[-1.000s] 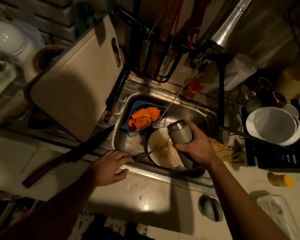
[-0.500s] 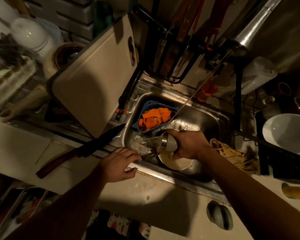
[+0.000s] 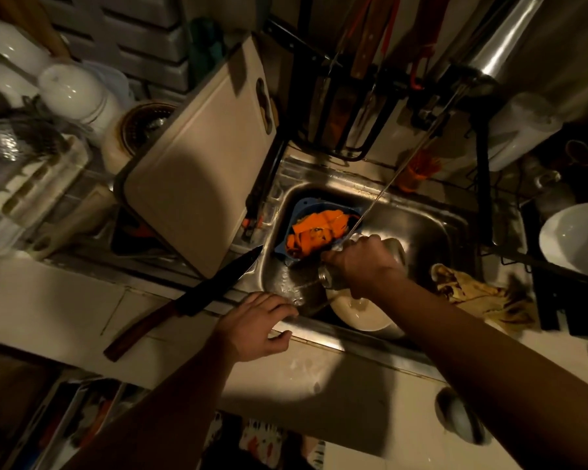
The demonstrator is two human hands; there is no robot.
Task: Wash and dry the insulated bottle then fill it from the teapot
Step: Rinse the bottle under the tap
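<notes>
My right hand grips the metal insulated bottle over the steel sink. The bottle is tipped on its side with its mouth pointing left and down, and water pours out of it into the basin. A thin stream of tap water runs down from the upper right and lands on my right hand. Flat on the sink's front rim rests my left hand, fingers spread, holding nothing. No teapot can be made out.
A white plate lies in the sink under the bottle. A blue strainer with orange peels sits at the basin's back left. A large knife lies on the counter by a leaning cutting board. A yellow cloth and a white bowl are right.
The bottle went from upright to tipped on its side, and water now pours out of its mouth. My left hand stayed on the sink rim.
</notes>
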